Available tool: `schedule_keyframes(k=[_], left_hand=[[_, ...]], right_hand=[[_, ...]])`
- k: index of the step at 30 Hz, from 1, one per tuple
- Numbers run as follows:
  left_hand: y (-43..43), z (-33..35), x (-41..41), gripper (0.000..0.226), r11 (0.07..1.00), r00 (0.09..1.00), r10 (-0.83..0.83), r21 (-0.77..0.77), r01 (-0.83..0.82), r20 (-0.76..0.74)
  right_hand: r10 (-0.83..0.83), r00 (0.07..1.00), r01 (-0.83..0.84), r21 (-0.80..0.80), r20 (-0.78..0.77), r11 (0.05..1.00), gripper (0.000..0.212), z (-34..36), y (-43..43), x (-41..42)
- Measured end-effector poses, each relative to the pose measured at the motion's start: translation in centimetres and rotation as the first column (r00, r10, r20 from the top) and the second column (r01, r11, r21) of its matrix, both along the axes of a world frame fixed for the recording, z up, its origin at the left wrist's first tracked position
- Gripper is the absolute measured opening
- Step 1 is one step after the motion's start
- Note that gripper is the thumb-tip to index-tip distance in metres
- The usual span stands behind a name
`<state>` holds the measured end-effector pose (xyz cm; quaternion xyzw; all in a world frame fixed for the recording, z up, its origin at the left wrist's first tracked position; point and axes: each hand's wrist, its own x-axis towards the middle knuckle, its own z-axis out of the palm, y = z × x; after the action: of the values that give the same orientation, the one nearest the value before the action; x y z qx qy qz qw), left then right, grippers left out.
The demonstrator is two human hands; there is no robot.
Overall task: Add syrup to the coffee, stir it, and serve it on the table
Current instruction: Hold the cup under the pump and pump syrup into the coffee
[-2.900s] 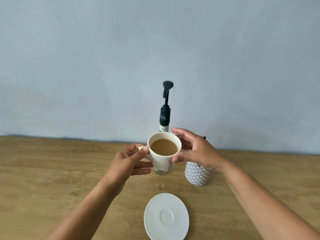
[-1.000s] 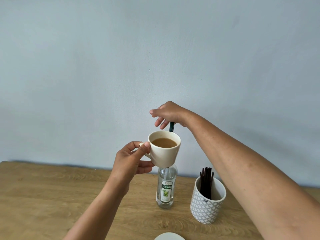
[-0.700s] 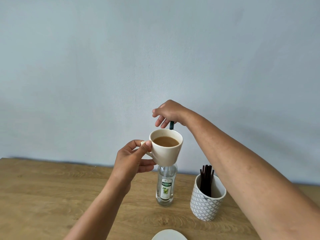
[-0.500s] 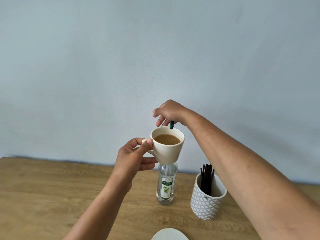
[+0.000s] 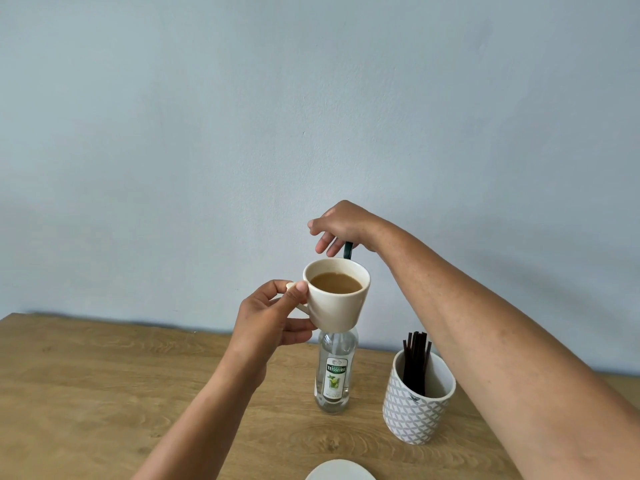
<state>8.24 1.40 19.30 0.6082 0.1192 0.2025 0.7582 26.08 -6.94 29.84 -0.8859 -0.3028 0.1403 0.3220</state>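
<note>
My left hand (image 5: 273,317) pinches the handle of a white cup of milky coffee (image 5: 337,299) and holds it in the air. The cup hangs just above the clear syrup bottle (image 5: 336,372), hiding the bottle's neck. My right hand (image 5: 343,226) rests palm down on the bottle's pump head, fingers loosely pointing down. Only the dark pump spout (image 5: 348,250) shows, right over the cup's far rim. A white saucer (image 5: 341,471) peeks in at the bottom edge.
A patterned grey-and-white holder (image 5: 419,407) with several dark stir sticks (image 5: 415,362) stands right of the bottle, under my right forearm. The wooden table (image 5: 104,393) runs back to a pale blue wall.
Since 2.9 s ago the cup has risen from the table to the pump spout and my right hand has moved onto the pump head. Over the last second that hand and spout sank slightly.
</note>
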Motion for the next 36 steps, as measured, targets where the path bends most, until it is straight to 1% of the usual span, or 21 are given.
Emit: schedule_keyframes(k=[8,17,21,26,31,36], left_hand=[[-0.01,-0.04,0.13,0.021,1.0,1.0,0.012,0.001,-0.012,-0.003],[0.03,0.24,-0.35,0.023,1.0,1.0,0.024,0.001,-0.024,-0.011],[-0.1,0.35,-0.35,0.024,1.0,1.0,0.021,-0.005,-0.021,-0.008],[-0.25,0.26,-0.05,0.023,1.0,1.0,0.016,-0.015,-0.016,-0.001],[-0.28,0.26,0.17,0.023,1.0,1.0,0.017,-0.019,-0.017,0.0],[-0.25,0.17,0.07,0.022,1.0,1.0,0.026,-0.016,-0.026,-0.006]], right_hand=[[-0.012,1.0,0.012,0.004,0.001,1.0,0.029,-0.44,0.15,0.01],[0.016,1.0,-0.016,0.015,0.021,1.0,0.04,0.2,-0.04,0.11],[0.013,1.0,-0.013,0.003,0.008,1.0,0.037,-0.01,-0.04,0.13],[-0.01,0.999,0.012,0.067,-0.035,0.998,0.03,-0.43,0.19,0.35],[-0.024,0.999,0.026,0.046,-0.039,0.999,0.029,-0.62,0.33,0.39],[-0.025,1.0,0.024,-0.013,-0.008,1.0,0.032,-0.28,0.18,0.12]])
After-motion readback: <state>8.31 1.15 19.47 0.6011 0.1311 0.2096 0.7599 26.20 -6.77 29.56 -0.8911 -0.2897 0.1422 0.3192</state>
